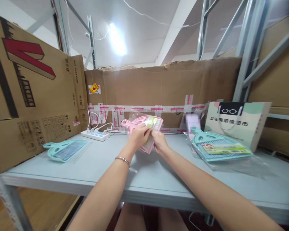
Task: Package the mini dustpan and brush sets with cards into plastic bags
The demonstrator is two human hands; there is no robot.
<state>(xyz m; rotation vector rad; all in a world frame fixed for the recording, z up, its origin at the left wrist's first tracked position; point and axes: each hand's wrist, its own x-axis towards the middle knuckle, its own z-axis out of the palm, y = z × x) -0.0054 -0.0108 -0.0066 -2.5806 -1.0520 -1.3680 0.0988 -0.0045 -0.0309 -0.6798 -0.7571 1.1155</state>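
A pink mini dustpan and brush set (156,123) in a clear plastic bag is held up, tilted, above the middle of the table. My left hand (140,134) lies across its front, fingers bent and pinching near the printed label card; whether they grip the card or the bag is hard to make out. My right hand (160,143) grips the set's right edge, thumb on the front. The two hands' fingertips nearly meet. A turquoise dustpan and brush set (67,150) lies flat to the left. More turquoise dustpan sets (221,147), bagged and with a label card, lie at the right.
On the grey table (106,168), a white power strip (95,134) with plugged-in cables stands at the back left. A paper gift bag (236,123) is at the back right. Large cardboard boxes (144,86) wall the back and left. Metal shelf posts (243,64) rise at the right.
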